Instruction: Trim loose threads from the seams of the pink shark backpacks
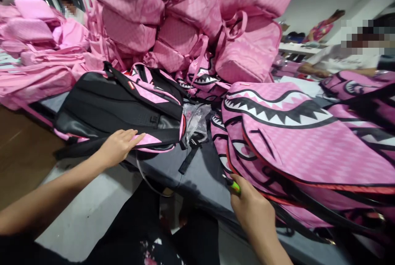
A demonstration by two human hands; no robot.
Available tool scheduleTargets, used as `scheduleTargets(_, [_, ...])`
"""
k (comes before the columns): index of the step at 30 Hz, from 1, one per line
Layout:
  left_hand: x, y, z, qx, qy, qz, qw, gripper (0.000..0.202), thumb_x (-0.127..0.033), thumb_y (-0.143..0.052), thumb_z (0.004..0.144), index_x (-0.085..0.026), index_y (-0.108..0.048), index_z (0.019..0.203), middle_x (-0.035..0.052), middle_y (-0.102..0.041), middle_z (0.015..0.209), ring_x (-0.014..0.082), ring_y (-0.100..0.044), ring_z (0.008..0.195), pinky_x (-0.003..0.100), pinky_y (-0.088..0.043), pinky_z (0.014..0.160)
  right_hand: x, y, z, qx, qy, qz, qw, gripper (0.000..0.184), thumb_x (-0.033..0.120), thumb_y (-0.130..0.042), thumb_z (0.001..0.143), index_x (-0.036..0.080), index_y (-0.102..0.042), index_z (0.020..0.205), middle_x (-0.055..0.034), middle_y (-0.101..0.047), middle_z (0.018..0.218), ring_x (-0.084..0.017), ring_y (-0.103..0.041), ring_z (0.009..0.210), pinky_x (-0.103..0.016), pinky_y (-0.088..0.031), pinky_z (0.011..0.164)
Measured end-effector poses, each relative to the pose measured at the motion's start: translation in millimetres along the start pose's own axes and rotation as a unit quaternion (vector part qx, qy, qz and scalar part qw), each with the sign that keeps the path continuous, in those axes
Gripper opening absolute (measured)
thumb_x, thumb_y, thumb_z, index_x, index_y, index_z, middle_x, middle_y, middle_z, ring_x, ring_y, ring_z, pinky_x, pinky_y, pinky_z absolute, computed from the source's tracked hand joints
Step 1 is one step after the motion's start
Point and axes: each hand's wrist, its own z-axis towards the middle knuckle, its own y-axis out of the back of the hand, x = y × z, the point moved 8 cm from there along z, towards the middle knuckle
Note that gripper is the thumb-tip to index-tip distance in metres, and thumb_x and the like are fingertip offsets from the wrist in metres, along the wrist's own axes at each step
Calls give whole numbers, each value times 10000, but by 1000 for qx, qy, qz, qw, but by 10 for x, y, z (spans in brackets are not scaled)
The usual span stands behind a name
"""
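Note:
A pink and black backpack lies on the table with its black padded back and shoulder straps facing up. My left hand rests on its near edge by a strap, fingers stretched out and not wrapped round anything. In my right hand is a small tool with a green and black handle; its tip is too small to make out. That hand is beside a stack of pink backpacks, the top one printed with a toothed shark mouth.
Many pink checked bags are piled high at the back, with more pink bags at the far left. A clear plastic bag with black pieces lies mid-table on grey cloth. Other people are at the back right and back left.

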Motion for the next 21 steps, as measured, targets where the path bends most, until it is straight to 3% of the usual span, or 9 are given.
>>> scheduleTargets(2, [-148,340,-352,-22,-54,6,998,635,-24,-391,877,-265,-517,1452,146,-645,1354,304,-613,1267,491,-502,1022,98,135,1,-38,9,45,998,303,157,-501,827,189,-692,1060,-72,-774,920,-205,-710,672,-271,-466,563])
scheduleTargets(4, [-458,451,-707,-24,-118,-9,993,617,-60,-377,923,-297,-459,1487,120,-638,1371,291,-612,1270,497,-497,1038,345,298,59,-64,29,104,992,295,171,-479,852,174,-691,1057,-89,-773,961,-213,-728,767,-280,-518,669])
scheduleTargets(6, [-856,244,-1017,27,-184,-48,981,600,-104,-396,948,-310,-412,1512,100,-616,1402,275,-603,1284,486,-494,1064,772,412,159,-48,73,163,983,306,172,-459,889,164,-687,1094,-102,-762,1048,-212,-727,926,-283,-528,824])
scheduleTargets(8, [-1247,-127,-1266,77,-246,-96,961,555,-130,-417,949,-312,-473,1470,88,-640,1374,265,-636,1242,451,-547,1015,1342,363,238,44,145,193,969,318,146,-458,898,174,-686,1118,-90,-756,1096,-199,-710,1011,-267,-515,890])
scheduleTargets(10, [-1505,-505,-1395,94,-270,-113,951,528,-101,-419,932,-320,-564,1390,69,-665,1340,255,-654,1218,414,-586,966,1897,143,195,187,222,179,940,321,93,-491,863,205,-696,1082,-42,-760,1084,-177,-712,992,-227,-522,832])
scheduleTargets(12, [-1611,-786,-1415,100,-265,-134,950,527,-85,-429,908,-334,-610,1336,47,-666,1341,250,-648,1230,391,-587,977,2212,-48,125,241,247,150,926,334,19,-502,816,207,-709,1000,-17,-760,1050,-168,-713,926,-208,-525,746])
scheduleTargets(15, [-1493,-905,-1363,97,-242,-167,951,512,-118,-484,884,-384,-623,1299,-4,-667,1343,228,-642,1238,361,-557,1034,2269,-268,26,244,223,99,939,425,-62,-459,791,155,-695,1070,-86,-714,1206,-204,-684,964,-240,-542,691])
scheduleTargets(18, [-1021,-721,-1275,46,-196,-172,964,507,-276,-580,883,-330,-545,1387,55,-582,1451,269,-551,1346,437,-471,1122,2039,-336,-13,208,169,18,963,582,-49,-411,847,126,-532,1389,-169,-488,1512,-267,-618,1099,-319,-593,692])
scheduleTargets(21, [55,-359,-1170,-163,113,-153,968,674,-447,-637,859,-208,-441,1458,176,-498,1504,341,-489,1383,533,-378,1146,1816,-274,75,155,109,-44,981,631,-25,-401,874,136,-430,1483,-177,-420,1558,-279,-597,1100,-345,-614,678])
